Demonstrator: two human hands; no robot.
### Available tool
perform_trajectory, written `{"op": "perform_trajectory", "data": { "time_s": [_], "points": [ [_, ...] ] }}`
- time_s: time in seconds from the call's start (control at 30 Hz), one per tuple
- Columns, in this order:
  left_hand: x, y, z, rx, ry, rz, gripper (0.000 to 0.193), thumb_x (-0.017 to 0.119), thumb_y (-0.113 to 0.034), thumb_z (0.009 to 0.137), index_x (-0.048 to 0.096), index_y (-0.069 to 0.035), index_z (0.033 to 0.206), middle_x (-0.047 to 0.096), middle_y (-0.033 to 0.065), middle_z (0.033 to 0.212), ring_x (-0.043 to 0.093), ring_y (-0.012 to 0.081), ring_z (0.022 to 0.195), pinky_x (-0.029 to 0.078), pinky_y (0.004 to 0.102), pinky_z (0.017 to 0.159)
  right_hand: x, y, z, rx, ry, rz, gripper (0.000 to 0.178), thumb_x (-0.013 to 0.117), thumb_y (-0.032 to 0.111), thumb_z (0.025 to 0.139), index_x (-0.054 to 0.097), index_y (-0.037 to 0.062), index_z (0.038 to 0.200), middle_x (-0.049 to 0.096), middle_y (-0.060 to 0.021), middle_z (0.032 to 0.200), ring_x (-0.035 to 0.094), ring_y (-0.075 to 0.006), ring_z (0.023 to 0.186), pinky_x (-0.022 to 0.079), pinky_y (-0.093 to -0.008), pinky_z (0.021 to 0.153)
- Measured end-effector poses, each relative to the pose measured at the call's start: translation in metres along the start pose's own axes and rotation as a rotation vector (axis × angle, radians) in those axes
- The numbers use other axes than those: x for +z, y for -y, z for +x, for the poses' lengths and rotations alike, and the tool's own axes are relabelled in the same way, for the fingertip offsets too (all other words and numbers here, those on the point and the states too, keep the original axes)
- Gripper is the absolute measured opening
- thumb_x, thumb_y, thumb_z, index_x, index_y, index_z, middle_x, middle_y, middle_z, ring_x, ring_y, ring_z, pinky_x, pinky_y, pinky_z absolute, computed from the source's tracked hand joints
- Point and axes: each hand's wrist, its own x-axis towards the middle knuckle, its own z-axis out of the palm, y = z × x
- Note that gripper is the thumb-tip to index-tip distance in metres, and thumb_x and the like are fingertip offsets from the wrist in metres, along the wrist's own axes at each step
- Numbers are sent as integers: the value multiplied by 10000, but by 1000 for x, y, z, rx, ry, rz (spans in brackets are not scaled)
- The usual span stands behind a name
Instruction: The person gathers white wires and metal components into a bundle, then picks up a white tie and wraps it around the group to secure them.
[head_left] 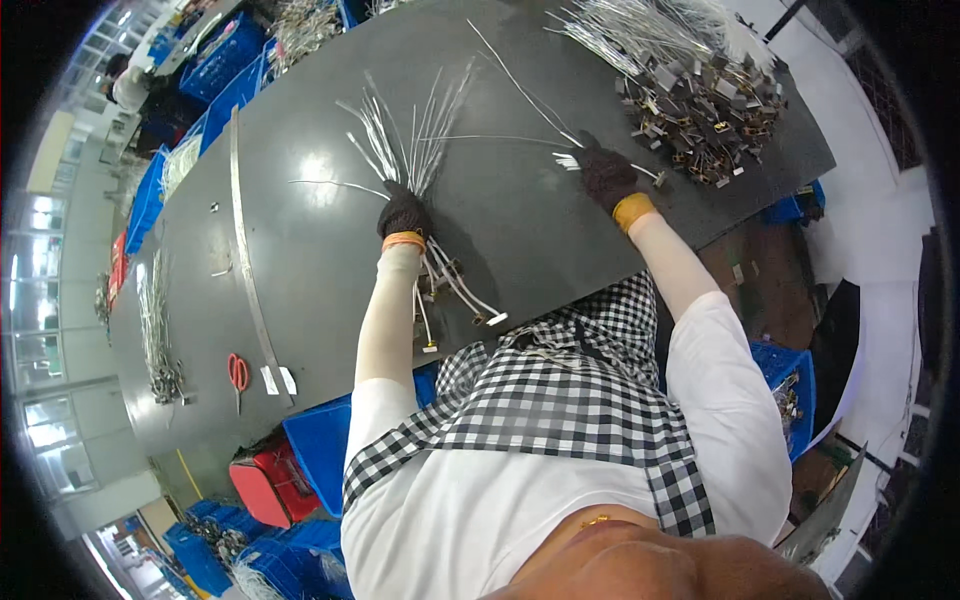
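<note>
My left hand [404, 212], in a dark knitted glove, is closed around a bundle of thin white cables [425, 160]. Their loose wire ends fan out beyond the fist, while small connectors [497, 319] hang from the near side, by the table edge. To the right, my right hand [606, 176], gloved the same way, is closed on white cable; a connector end [658, 179] pokes out on its right and short white ends on its left. Long thin wires [510, 75] stretch from it across the tabletop. How many cables it grips is hidden by the glove.
A large heap of cables with brown-black connectors [705, 110] covers the far right of the grey table [330, 260]. At left lie a metal strip [240, 220], red-handled scissors [238, 372] and another cable bundle [155, 320]. Blue bins [322, 450] and a red case [265, 485] stand below.
</note>
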Motion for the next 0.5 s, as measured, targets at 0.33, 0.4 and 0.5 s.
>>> {"op": "perform_trajectory", "data": {
  "time_s": [0.33, 0.4, 0.5],
  "points": [
    [-45, 72, -10, -7, -198, -260, 987, 650, -185, 751, 59, 38, 1509, 665, 268, 1031, 665, 382, 950, 517, 428, 848, 35, 35, -59, 14, 37, 56, 364, 442, 165, 921, 555, 140, 1266, 573, -192, 1204, 628, -379, 1039, 507, -470, 867],
    [-54, 88, -15, -15, -232, -821, 846, 670, -188, 745, 253, 40, 1444, 685, 192, 872, 673, 286, 766, 533, 385, 730, 52, 27, -56, 29, 58, 47, 396, 442, 182, 925, 519, 134, 1311, 535, -200, 1281, 591, -375, 1116, 473, -462, 936],
    [-86, 83, -26, 98, -298, -1091, 282, 684, -159, 775, 510, -38, 962, 609, 65, 686, 565, 185, 580, 448, 337, 527, 27, 44, -52, 98, 145, 26, 461, 454, 229, 929, 457, 110, 1374, 459, -205, 1405, 495, -364, 1261, 392, -446, 1054]
  ]
}}
